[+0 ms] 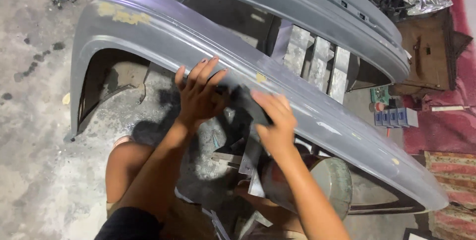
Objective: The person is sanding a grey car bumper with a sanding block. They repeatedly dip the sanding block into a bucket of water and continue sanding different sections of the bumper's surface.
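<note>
Both hands work the near grey bumper (307, 106): left hand (198, 94) lies flat, fingers spread on it; right hand (275, 121) presses a dark sanding pad (250, 102) against its lower edge, wrist bent.

Single view only: head-worn camera, looking steeply down and slightly forward from above the person's own knees. Close range, both forearms enter from the bottom edge, left hand (199, 95) and right hand (275, 121) near frame centre. The grey car bumper (148, 29) runs diagonally, upper left to lower right (frame is tilted). Concrete floor (34, 121) fills the left side. No second view to overlap.
</note>
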